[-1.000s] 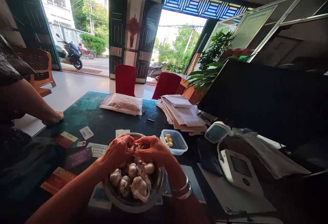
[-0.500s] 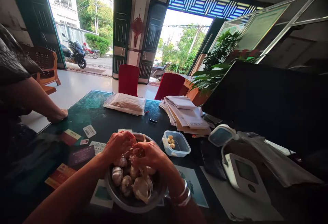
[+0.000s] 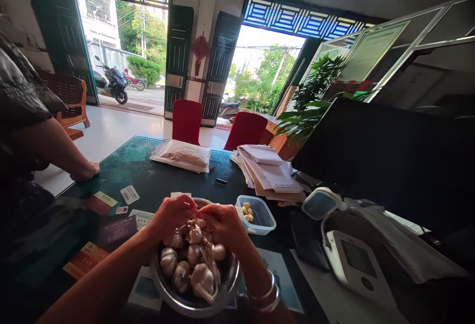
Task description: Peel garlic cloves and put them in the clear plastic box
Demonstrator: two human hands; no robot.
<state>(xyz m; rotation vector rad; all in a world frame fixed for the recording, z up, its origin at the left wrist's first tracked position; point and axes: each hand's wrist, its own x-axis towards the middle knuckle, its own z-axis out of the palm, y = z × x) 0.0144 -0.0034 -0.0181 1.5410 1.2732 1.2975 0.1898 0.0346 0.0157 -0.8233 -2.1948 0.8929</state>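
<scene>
A metal bowl (image 3: 189,310) full of whole garlic bulbs (image 3: 202,279) stands on the dark table in front of me. Over its far side, my left hand (image 3: 178,215) and my right hand (image 3: 220,220) meet with fingertips pinched together. Between them is a small garlic clove, mostly hidden by the fingers. A partly broken garlic bulb (image 3: 194,234) lies just below the fingertips, on top of the others. Right of the bowl, a clear plastic box (image 3: 264,217) holds several peeled garlic cloves (image 3: 248,211). Bangles circle my right wrist.
Cards (image 3: 118,230) lie on the left of the table, and a person's hand (image 3: 89,170) rests on its left edge. A plastic-wrapped packet (image 3: 181,156) and a paper stack (image 3: 272,170) lie at the back. A blood pressure monitor (image 3: 358,259) and a dark screen (image 3: 389,161) are right.
My hands have drawn up off the bulb towards the bowl's far rim, fingertips now together. The broken bulb shows more clearly below them. The view has tilted up slightly.
</scene>
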